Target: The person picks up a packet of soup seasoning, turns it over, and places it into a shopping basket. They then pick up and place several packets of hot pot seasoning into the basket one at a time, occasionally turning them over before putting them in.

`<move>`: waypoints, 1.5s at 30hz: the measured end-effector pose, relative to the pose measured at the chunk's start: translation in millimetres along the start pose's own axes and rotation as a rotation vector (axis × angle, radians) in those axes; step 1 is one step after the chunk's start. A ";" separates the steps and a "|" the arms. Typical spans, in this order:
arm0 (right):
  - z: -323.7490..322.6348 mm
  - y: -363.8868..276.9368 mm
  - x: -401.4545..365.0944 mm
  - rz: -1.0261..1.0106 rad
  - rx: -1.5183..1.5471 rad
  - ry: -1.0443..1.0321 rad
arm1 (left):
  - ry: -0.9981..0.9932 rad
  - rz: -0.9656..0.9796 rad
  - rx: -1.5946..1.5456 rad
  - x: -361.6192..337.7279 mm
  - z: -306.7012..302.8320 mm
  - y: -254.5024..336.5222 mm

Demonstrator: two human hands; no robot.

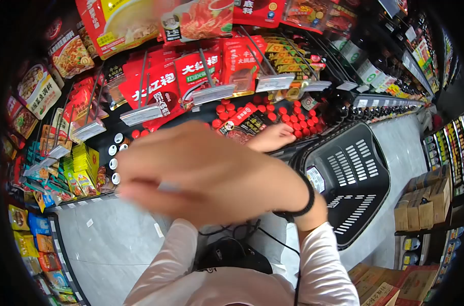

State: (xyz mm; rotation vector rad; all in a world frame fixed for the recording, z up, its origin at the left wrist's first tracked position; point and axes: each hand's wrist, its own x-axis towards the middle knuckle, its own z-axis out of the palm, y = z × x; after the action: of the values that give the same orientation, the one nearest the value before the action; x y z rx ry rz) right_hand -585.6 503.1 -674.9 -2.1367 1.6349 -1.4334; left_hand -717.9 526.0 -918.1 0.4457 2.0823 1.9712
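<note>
My right hand [191, 173], with a black band [310, 196] on its wrist, is raised close to the camera and smeared by motion. It covers the middle of the view; I cannot make out its fingers or anything in them. Behind it, my left hand [277, 137] reaches across to the right, its forearm mostly hidden. Its fingers look curled, and whatever they hold, if anything, is hidden. Just beside it lies a red and dark food packet [244, 124] on the shelf. Several red-capped bottles [299, 122] stand around that packet.
A black slotted shopping basket [352, 176] is to the right of my forearm. Red seasoning packets [198, 71] hang on hooks above. White-capped bottles [114, 163] and yellow-green packets [81, 171] stand at left. Cardboard boxes [423, 204] are stacked at right; a black cable [272, 237] crosses my front.
</note>
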 end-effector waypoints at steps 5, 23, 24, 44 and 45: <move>28.1 67.6 -45.7 0.347 0.081 -0.203 | 0.426 0.089 -0.097 -55.4 -125.6 -10.6; 12.3 353.2 -105.5 0.583 -0.410 0.688 | 0.983 0.339 -0.179 -95.6 -222.3 -40.2; 11.3 352.7 -104.1 0.599 -0.418 0.692 | 0.982 0.321 -0.182 -95.0 -220.5 -40.6; 54.2 310.6 -122.7 0.594 0.410 0.865 | 0.870 0.203 -0.252 -117.5 -218.5 -41.6; 54.1 307.8 -122.9 0.633 0.409 0.842 | 0.848 0.209 -0.266 -119.5 -217.4 -38.2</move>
State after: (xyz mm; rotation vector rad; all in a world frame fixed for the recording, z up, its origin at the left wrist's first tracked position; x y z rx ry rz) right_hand -762.9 447.2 -954.6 -0.6915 1.7413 -2.2620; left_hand -691.2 278.1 -947.0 -0.3074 2.1777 2.8640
